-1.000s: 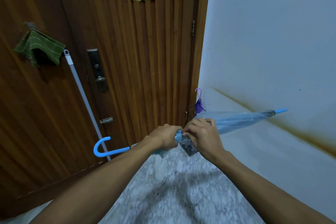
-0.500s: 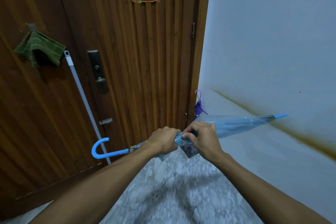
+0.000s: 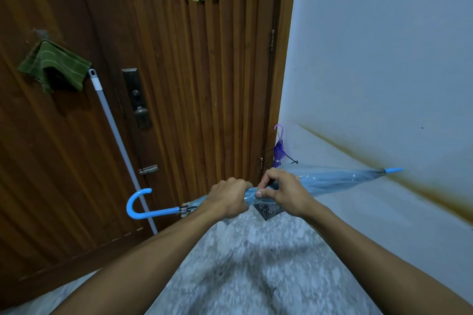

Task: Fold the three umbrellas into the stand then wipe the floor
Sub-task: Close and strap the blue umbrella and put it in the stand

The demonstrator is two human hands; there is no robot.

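Note:
A clear blue umbrella (image 3: 340,180), closed, lies level in front of me, its hooked blue handle at the left and its blue tip at the right against the wall. My left hand (image 3: 229,199) is clenched around the bunched canopy near the handle end. My right hand (image 3: 281,192) pinches the canopy folds right beside it. A purple umbrella (image 3: 279,151) stands upright in the corner behind my hands, handle up. A dark patterned thing (image 3: 268,211) shows just below my right hand; I cannot tell what it is.
A brown wooden door (image 3: 192,84) fills the left and middle. A white mop pole (image 3: 120,146) leans on it, and a green cloth (image 3: 53,66) hangs at the upper left. The white wall (image 3: 384,59) runs along the right. Speckled grey floor (image 3: 256,263) lies below.
The blue umbrella has tilted slightly, its tip sinking a little along the wall. My right fingers have shifted along the canopy folds. Both hands stay on it.

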